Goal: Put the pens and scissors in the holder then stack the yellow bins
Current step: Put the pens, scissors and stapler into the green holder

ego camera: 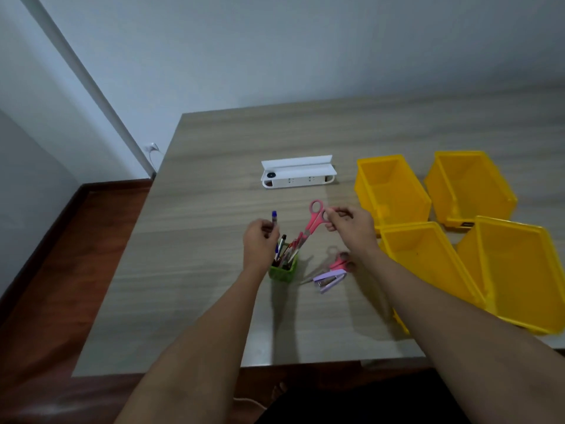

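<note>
Pink-handled scissors [312, 220] hang from the right hand [351, 223], whose fingers pinch one handle loop while the blades slant down into the green mesh pen holder [282, 270]. That holder stands on the wood-grain bench [214, 240] and is already crowded with pens [286, 250]. Just to its left, the left hand [260, 244] is closed around a blue-capped pen [274, 220], held upright above the holder's rim. A second pair of pink scissors [336, 264] lies flat on the bench just right of the holder, touching a lilac stapler [330, 280]. Four yellow bins [394, 191] sit unstacked on the right side, two farther back and two nearer, close together. Farther back, a white power strip tray [298, 172] rests apart from everything else.
</note>
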Demonstrator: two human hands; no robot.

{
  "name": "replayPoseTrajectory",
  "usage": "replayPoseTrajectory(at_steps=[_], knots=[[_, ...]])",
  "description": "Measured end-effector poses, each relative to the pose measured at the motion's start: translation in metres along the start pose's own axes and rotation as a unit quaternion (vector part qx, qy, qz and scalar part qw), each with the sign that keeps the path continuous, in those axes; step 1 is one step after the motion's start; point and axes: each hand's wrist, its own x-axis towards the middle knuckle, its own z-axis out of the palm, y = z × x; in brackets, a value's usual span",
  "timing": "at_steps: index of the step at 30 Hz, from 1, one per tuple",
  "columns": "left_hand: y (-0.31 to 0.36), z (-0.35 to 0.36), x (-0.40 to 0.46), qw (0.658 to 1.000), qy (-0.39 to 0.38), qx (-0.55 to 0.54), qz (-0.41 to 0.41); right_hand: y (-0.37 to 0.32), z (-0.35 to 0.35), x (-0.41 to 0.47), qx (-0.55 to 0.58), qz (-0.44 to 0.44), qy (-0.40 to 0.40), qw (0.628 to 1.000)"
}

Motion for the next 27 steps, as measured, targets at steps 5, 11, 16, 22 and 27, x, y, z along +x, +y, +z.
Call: replayPoseTrajectory(at_steps=[5,11,16,22,27], knots=[[-0.017,0.008,0.008,0.998,-0.05,0.009,-0.02,0.007,0.03,-0.001,0.016,0.01,-0.039,0.999],[-0.044,0.01,0.015,0.995,-0.076,0.049,-0.029,0.014,0.054,-0.005,-0.002,-0.001,-0.044,0.999],[-0.05,0.005,0.021,0.992,-0.093,0.076,-0.035,0.012,0.054,-0.003,-0.018,-0.008,-0.049,0.999],[-0.055,0.004,0.024,0.986,-0.118,0.113,-0.029,0.025,0.064,-0.012,-0.061,0.003,-0.112,0.992],[-0.061,-0.005,0.025,0.983,-0.121,0.135,-0.03,0.032,0.061,-0.021,-0.089,0.032,-0.131,0.987]])
